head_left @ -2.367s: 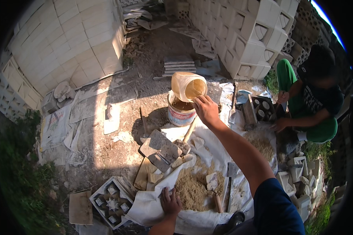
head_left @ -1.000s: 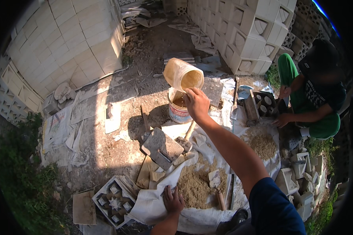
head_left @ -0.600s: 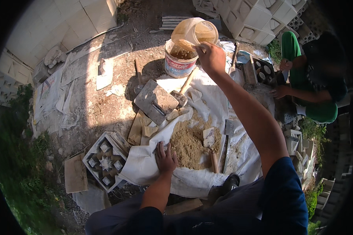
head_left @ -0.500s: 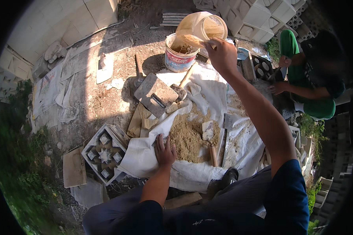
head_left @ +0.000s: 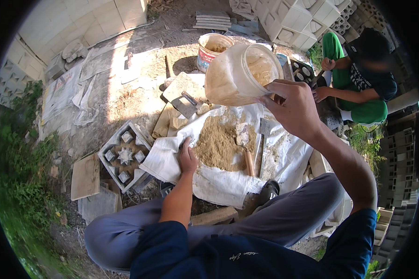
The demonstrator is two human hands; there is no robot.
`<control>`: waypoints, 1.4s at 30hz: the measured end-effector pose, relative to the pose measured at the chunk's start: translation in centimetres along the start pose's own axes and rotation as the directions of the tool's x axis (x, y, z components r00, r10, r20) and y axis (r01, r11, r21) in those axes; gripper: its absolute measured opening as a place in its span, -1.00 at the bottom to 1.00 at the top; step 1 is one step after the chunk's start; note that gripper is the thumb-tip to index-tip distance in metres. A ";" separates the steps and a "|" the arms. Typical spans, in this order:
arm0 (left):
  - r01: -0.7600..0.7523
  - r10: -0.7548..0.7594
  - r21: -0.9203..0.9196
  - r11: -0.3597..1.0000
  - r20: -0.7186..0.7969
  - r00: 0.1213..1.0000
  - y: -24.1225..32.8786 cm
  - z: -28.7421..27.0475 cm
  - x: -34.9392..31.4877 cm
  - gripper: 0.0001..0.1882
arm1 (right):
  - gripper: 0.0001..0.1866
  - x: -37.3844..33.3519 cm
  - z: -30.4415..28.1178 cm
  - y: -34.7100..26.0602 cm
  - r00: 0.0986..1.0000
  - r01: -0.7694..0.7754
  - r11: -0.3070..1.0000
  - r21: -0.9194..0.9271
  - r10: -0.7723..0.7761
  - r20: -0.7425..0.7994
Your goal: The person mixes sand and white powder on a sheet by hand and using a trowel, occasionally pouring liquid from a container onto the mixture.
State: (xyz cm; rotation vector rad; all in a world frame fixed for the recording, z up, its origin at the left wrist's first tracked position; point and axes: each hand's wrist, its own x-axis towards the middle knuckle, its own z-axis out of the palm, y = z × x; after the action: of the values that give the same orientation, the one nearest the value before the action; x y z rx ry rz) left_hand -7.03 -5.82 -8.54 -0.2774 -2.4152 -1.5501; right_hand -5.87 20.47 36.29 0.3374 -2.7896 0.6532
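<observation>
My right hand is closed on the rim of a large translucent plastic jar, tilted with its mouth to the right and brownish residue on its wall. The jar hangs over the far side of a white sack cloth. Fingers out, my left hand rests on the cloth's left part, beside a heap of damp sand. A trowel with a wooden handle lies at the heap's right edge, next to a long flat metal bar.
A star-patterned mould lies left of the cloth, near boards. Beyond are a metal plate with a handle and a bucket. At right a person in green trousers sits by another mould.
The jar has come from beside the bucket toward me, over the cloth, in my right hand's grip. My left hand has shifted slightly on the cloth.
</observation>
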 end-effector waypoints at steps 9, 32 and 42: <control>0.059 -0.065 -0.099 0.993 -0.057 0.996 -1.4 -0.2 -0.6 -0.59 | -0.82 -1.1 -2.0 -2.4 0.995 0.097 0.995 -0.026 -0.097 0.004; -0.011 0.005 0.151 0.988 0.039 0.999 -1.0 -0.2 -1.5 -0.56 | -0.82 -1.7 -3.1 1.3 0.977 0.169 0.979 0.112 -0.182 0.114; -0.019 0.008 0.192 0.981 0.061 0.998 0.5 0.3 -0.6 -0.52 | -0.73 4.3 -3.5 7.3 0.990 0.137 0.990 0.037 -0.135 -0.045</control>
State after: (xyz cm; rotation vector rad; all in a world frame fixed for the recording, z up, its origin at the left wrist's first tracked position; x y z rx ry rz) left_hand -6.33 -5.31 -8.43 -0.3051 -2.5808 -1.3073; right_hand -11.30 27.69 37.71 0.5106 -2.6877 0.6760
